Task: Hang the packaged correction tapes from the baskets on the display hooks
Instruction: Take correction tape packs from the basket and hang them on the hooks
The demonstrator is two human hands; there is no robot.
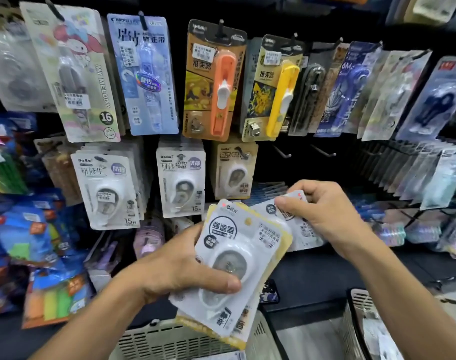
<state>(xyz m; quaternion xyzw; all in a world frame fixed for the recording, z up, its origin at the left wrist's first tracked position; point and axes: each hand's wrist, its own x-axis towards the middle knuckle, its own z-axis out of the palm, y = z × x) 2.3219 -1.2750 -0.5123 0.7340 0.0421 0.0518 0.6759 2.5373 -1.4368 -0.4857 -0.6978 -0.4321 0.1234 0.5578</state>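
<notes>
Two hands | left (180, 263) grips stack (234, 258) | right (323, 211) pinches one pack (297, 224)

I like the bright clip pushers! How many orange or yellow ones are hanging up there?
2: the orange clip pusher hangs on the top row near the middle, and the yellow clip pusher hangs just to its right. More may hang hidden behind each front pack.
</notes>
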